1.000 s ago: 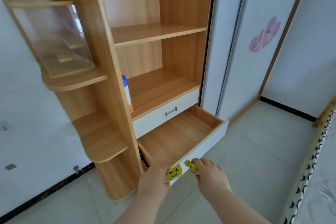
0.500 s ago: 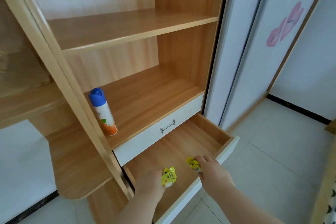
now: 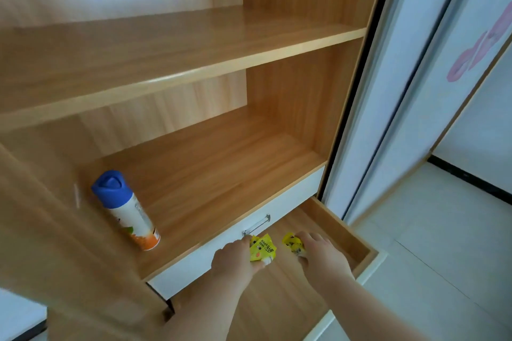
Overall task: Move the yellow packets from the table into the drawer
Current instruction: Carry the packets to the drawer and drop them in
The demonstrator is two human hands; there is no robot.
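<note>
Open drawer (image 3: 345,231), left hand (image 3: 235,260) over the drawer pinching a yellow packet (image 3: 261,250), right hand (image 3: 321,255) over the drawer curled round a second packet (image 3: 292,243), spray can (image 3: 126,209) standing above the drawer

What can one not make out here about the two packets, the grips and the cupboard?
All in the head view.
- The right yellow packet: mostly hidden under the fingers of the right grip.
- The left yellow packet: print too small; the left grip covers its left side.
- Whether either packet touches the drawer floor: not visible.
- The spray can label: blurred.
- The pink sticker: blurred, cut off by the right edge.
</note>
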